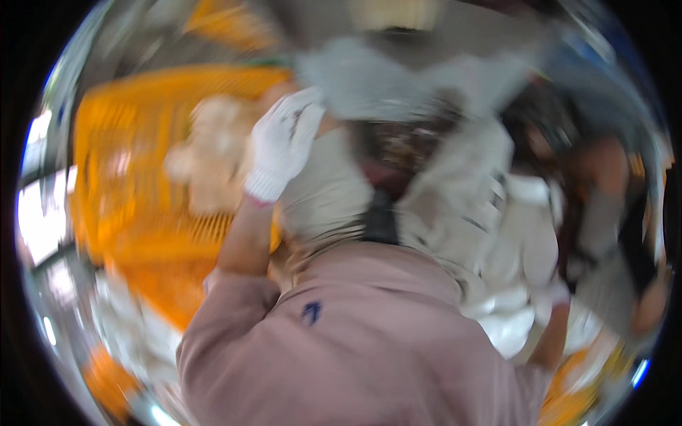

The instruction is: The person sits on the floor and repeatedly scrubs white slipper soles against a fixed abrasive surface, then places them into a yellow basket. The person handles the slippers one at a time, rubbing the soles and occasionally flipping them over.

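Note:
My left hand (pixel 284 138), in a white knit glove, lies over my raised left knee in beige trousers. Its fingers are stretched out, and nothing shows in them. Beside it stands an orange slotted plastic crate (pixel 117 245) with pale, rounded pieces (pixel 217 153) inside, too blurred to name. My right hand (pixel 558 292), also in a white glove, is low at my right side near a heap of white, glossy bundles (pixel 504 326). Its fingers are hidden among the white shapes, so its grip does not show.
A grey, blurred machine or bench (pixel 398 78) stands ahead, with dark reddish-brown material (pixel 405 145) below it. Another person (pixel 604 192) sits close on the right. White bundles (pixel 128 326) lie behind the crate on the left. Another orange crate (pixel 231 25) is at the far left.

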Available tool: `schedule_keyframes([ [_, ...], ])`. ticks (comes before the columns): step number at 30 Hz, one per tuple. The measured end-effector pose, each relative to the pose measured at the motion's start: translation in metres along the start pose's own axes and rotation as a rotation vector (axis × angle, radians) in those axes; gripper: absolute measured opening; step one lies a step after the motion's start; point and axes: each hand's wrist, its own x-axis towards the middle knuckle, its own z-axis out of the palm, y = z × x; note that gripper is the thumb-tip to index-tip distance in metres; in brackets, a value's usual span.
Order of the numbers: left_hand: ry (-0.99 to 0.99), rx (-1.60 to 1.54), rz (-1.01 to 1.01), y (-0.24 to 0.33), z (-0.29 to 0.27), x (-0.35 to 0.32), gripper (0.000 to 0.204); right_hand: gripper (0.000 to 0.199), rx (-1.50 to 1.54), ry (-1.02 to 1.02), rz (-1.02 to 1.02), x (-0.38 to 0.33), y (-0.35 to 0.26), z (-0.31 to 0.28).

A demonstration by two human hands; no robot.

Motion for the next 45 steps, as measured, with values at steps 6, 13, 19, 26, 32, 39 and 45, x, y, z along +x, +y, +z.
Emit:
schedule_keyframes([
  [6,0.432,0.296,-0.791,-0.166,-0.165,-0.057,0.039,0.037,-0.089,0.116,0.290,-0.042,0.010,-0.050],
  [13,0.799,0.175,-0.751,-0.318,-0.113,0.001,0.080,0.046,0.397,0.736,0.093,-0.130,-0.128,-0.163],
  [19,0.607,0.262,-0.599,-0.233,-0.124,0.025,0.046,0.036,0.352,0.972,-0.287,-0.142,-0.348,-0.231],
  [26,-0.050,0.057,0.517,0.065,-0.046,-0.045,0.025,0.068,1.403,-0.350,-1.174,-0.107,-0.521,-0.242],
  [32,0.119,-0.519,0.239,0.093,0.058,-0.028,0.045,0.053,0.943,0.397,-0.892,-0.118,-0.484,-0.235],
  [39,-0.280,-1.711,-0.974,0.135,0.206,0.062,0.026,0.041,1.105,0.899,-0.219,-0.143,-0.405,-0.205],
  [45,-0.493,-1.870,-0.783,0.101,0.253,0.163,0.030,0.047,1.166,1.014,-0.470,-0.071,-0.396,-0.271],
])
